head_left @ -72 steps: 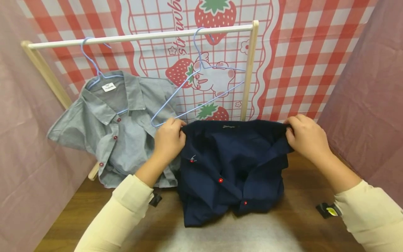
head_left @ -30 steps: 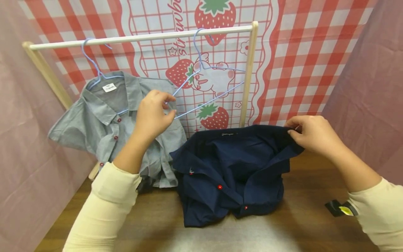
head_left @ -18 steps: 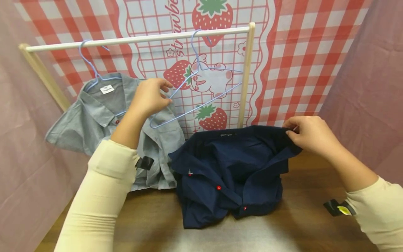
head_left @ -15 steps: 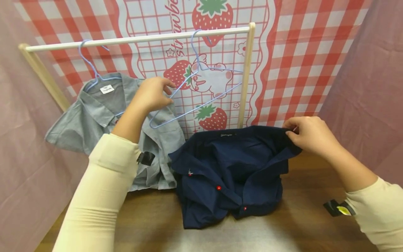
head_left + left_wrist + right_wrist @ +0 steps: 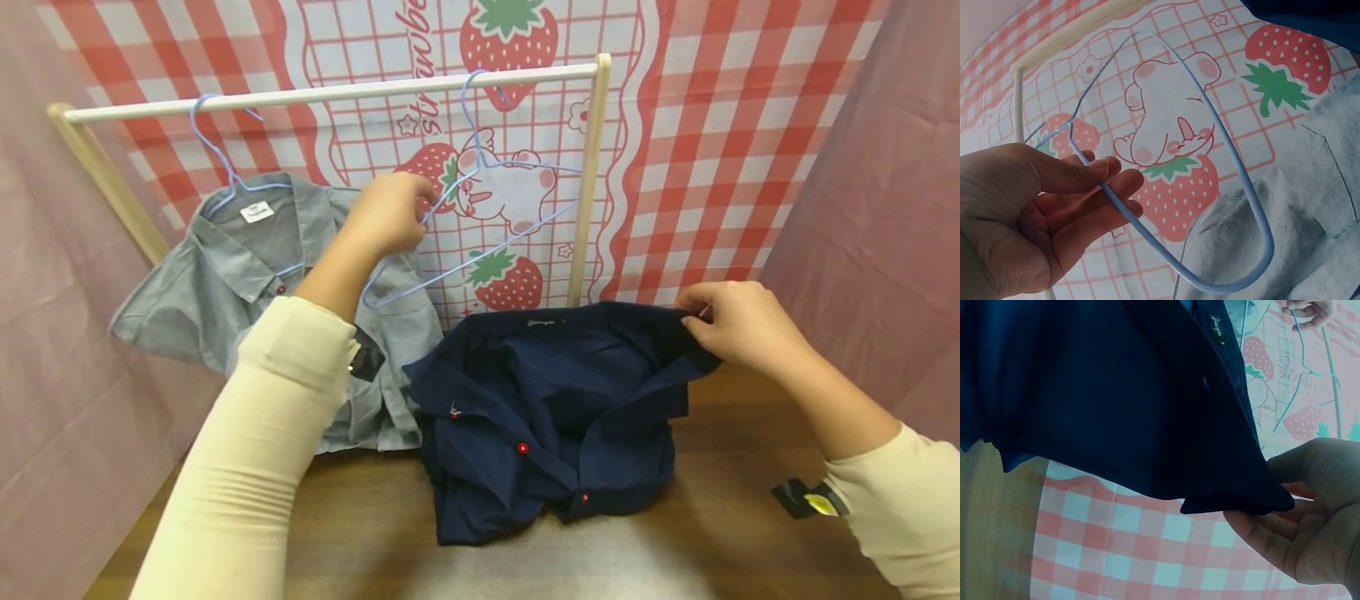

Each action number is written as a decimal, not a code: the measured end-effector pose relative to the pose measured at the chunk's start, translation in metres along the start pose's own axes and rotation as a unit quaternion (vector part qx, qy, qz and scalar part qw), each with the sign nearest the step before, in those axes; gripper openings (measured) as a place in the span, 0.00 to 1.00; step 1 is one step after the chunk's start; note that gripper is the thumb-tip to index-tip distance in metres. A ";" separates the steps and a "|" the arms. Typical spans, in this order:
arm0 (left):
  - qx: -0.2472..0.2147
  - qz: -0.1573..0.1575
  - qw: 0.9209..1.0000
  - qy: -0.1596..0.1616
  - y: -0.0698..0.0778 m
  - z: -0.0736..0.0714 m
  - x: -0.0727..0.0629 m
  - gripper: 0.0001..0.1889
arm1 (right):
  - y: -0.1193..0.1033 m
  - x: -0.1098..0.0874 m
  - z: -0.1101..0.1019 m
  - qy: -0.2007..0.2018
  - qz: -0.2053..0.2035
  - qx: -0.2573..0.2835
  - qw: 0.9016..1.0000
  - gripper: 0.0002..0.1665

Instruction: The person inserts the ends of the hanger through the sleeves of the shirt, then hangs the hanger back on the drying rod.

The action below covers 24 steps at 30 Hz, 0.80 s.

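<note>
Left hand [image 5: 393, 215] pinches hanger [image 5: 1252, 195]; right hand [image 5: 742, 327] pinches navy shirt [image 5: 540, 367].
Hanger hooked on rail [image 5: 337, 93], pinch probably steadying its side; shirt slumped below on table [image 5: 360, 517], one collar end held up, seemingly keeping the neck open.

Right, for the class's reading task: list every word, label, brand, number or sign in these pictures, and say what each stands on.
"strawb…": red letters on the backdrop, the end cut off by the head view's edge.
White label inside the grey shirt: lettering too small to read.
Neck label inside the navy shirt: script too blurred to read.
No numbers can be made out.
</note>
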<state>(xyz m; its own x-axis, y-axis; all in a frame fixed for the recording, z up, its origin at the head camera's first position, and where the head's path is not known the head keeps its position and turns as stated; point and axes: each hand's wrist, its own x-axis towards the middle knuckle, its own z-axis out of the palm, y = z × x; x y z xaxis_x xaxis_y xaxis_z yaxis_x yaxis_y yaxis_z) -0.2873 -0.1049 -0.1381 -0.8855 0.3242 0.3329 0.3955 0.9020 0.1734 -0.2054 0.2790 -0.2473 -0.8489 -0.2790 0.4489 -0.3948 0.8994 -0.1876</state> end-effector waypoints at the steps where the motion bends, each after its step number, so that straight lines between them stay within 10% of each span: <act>1: 0.000 0.001 1.000 0.004 0.000 0.000 0.000 0.25 | 0.000 0.000 0.000 0.000 0.000 0.000 1.000 0.09; 24: 0.005 0.011 0.997 0.077 -0.006 -0.013 -0.007 0.27 | 0.002 -0.002 0.008 -0.025 0.000 -0.001 1.000 0.07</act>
<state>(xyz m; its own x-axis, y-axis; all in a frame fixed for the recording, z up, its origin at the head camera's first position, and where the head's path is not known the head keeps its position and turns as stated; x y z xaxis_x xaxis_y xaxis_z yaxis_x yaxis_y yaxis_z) -0.2802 -0.1160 -0.1294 -0.8286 0.2970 0.4746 0.4109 0.8984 0.1552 -0.2076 0.2788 -0.2549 -0.8655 -0.2962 0.4040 -0.3944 0.9001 -0.1850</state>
